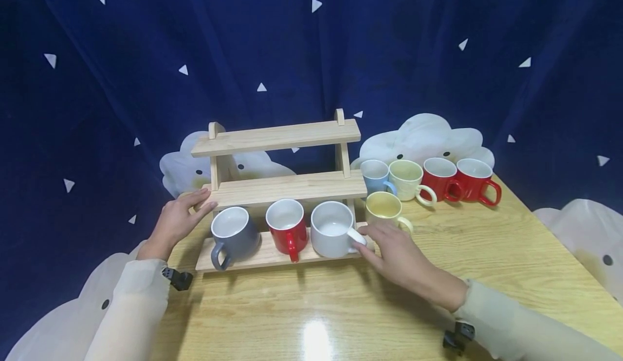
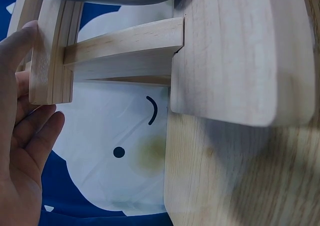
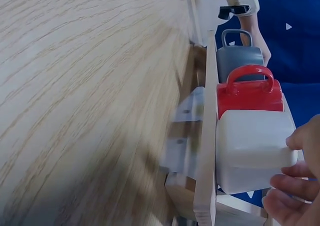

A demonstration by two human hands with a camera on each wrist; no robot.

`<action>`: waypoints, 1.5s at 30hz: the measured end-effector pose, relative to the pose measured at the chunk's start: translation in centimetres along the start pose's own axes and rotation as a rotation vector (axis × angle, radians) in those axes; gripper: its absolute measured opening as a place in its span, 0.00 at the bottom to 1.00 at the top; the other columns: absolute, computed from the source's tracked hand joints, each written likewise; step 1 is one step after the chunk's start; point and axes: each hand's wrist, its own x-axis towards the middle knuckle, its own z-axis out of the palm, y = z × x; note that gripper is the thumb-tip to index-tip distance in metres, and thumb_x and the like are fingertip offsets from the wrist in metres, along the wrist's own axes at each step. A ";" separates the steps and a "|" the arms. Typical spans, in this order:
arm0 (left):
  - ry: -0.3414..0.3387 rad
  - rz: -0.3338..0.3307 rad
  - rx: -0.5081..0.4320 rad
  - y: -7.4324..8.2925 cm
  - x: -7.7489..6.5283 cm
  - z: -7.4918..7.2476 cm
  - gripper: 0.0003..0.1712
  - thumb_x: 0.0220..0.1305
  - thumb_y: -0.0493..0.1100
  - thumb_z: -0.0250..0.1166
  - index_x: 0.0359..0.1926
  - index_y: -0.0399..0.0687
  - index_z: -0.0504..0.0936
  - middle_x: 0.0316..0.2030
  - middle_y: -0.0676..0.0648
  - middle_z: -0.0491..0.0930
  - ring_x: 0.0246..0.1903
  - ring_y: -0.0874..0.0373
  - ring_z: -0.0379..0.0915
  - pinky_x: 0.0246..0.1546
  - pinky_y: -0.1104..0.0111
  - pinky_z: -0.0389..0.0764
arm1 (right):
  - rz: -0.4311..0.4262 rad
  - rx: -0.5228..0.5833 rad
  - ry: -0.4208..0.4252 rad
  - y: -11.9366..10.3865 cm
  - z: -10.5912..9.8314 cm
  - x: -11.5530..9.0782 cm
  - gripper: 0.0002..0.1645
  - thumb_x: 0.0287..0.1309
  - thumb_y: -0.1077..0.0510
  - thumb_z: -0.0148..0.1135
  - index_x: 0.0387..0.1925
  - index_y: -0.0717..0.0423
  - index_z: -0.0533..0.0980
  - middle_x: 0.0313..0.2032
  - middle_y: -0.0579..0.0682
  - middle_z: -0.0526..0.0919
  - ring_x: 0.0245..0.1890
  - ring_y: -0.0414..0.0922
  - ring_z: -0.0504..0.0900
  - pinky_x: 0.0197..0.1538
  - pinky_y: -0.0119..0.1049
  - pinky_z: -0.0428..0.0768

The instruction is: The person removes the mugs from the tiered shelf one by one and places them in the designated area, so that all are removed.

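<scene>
A three-tier wooden rack point(image 1: 292, 187) stands on the table. My left hand point(image 1: 176, 221) grips the left end of its middle shelf, thumb on one face and fingers on the other in the left wrist view. On the bottom shelf sit a grey-blue mug point(image 1: 238, 239), a red mug point(image 1: 287, 230) and a white mug point(image 1: 332, 231). My right hand point(image 1: 396, 253) pinches the handle of the white mug, which is the rightmost of the three. The right wrist view shows the white mug point(image 3: 252, 148) beside the red one, with my thumb against it.
Right of the rack stand a light blue mug point(image 1: 375, 180), a pale cream mug point(image 1: 405, 184), a yellow mug point(image 1: 383, 209) and two red mugs, one nearer point(image 1: 439, 180) and one farther right point(image 1: 473, 182). A dark blue curtain point(image 1: 292, 42) hangs behind the table point(image 1: 302, 307).
</scene>
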 end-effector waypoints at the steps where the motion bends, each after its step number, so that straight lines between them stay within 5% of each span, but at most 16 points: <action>1: 0.001 0.002 0.000 0.0 0.0 0.0 0.32 0.66 0.58 0.63 0.61 0.40 0.77 0.61 0.38 0.74 0.61 0.35 0.67 0.59 0.40 0.64 | 0.008 0.010 -0.005 0.1 0.0 0.0 0.14 0.60 0.49 0.68 0.45 0.49 0.81 0.40 0.44 0.83 0.44 0.46 0.80 0.47 0.49 0.79; 8: 0.006 0.004 0.000 0.0 0.0 0.1 0.31 0.66 0.58 0.63 0.61 0.40 0.78 0.61 0.39 0.74 0.61 0.35 0.67 0.59 0.40 0.65 | 0.139 0.215 -0.091 0.5 -0.2 0.3 0.11 0.61 0.55 0.68 0.46 0.49 0.82 0.40 0.40 0.85 0.43 0.42 0.84 0.47 0.45 0.83; 19: 0.000 -0.002 0.003 0.0 0.0 0.1 0.32 0.67 0.58 0.63 0.61 0.41 0.77 0.61 0.39 0.74 0.62 0.35 0.66 0.59 0.39 0.64 | 0.331 0.505 -0.170 1.0 -0.6 0.4 0.11 0.62 0.62 0.66 0.46 0.60 0.81 0.40 0.50 0.86 0.41 0.44 0.85 0.44 0.36 0.84; 36: 0.003 -0.009 0.007 0.1 0.1 0.0 0.32 0.66 0.59 0.63 0.61 0.41 0.77 0.62 0.38 0.73 0.62 0.35 0.66 0.60 0.40 0.64 | 0.372 0.589 -0.193 2.5 -2.6 -0.7 0.13 0.61 0.58 0.66 0.46 0.59 0.82 0.38 0.49 0.86 0.39 0.42 0.84 0.43 0.33 0.82; 45: -0.009 -0.025 0.013 0.2 0.0 0.0 0.34 0.66 0.60 0.62 0.63 0.42 0.76 0.62 0.38 0.73 0.62 0.35 0.65 0.60 0.40 0.63 | 0.430 0.545 -0.199 3.4 -4.2 -1.6 0.17 0.61 0.53 0.67 0.48 0.59 0.82 0.37 0.48 0.87 0.35 0.42 0.81 0.38 0.32 0.80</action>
